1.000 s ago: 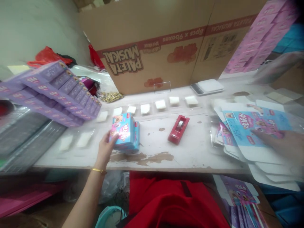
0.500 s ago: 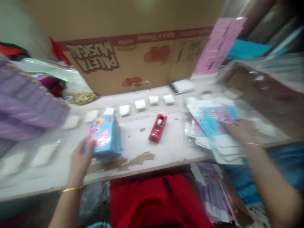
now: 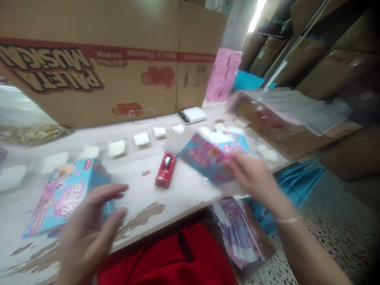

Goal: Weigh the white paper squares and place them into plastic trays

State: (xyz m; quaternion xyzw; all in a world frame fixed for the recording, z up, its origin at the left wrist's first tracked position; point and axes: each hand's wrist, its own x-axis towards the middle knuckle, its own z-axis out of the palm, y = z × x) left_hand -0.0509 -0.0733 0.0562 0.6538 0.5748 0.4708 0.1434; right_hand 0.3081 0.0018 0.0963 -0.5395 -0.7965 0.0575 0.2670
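My right hand [image 3: 249, 174] grips a flat blue-and-pink printed carton [image 3: 204, 158], lifted off the table and blurred by motion. Behind it lie more flat cartons [image 3: 237, 142] with white flaps. With thumb and fingers apart, my left hand [image 3: 92, 229] hovers in front of a formed blue carton [image 3: 68, 194], which stands on the table at the left. Whether the fingers touch that carton I cannot tell. A red tape dispenser [image 3: 166, 170] sits between the two hands.
Small white blocks in clear plastic [image 3: 117, 149] line the table. Behind are a white scale [image 3: 192, 114], a wire stand [image 3: 142, 116] and a large cardboard box [image 3: 133, 87]. Purple flat cartons [image 3: 237, 233] fill a box below the edge. A plastic-covered box [image 3: 276, 126] stands right.
My right hand has picked a flat carton off the pile and brought it leftward. My left hand has let go of the formed carton and opened. The view has swung right.
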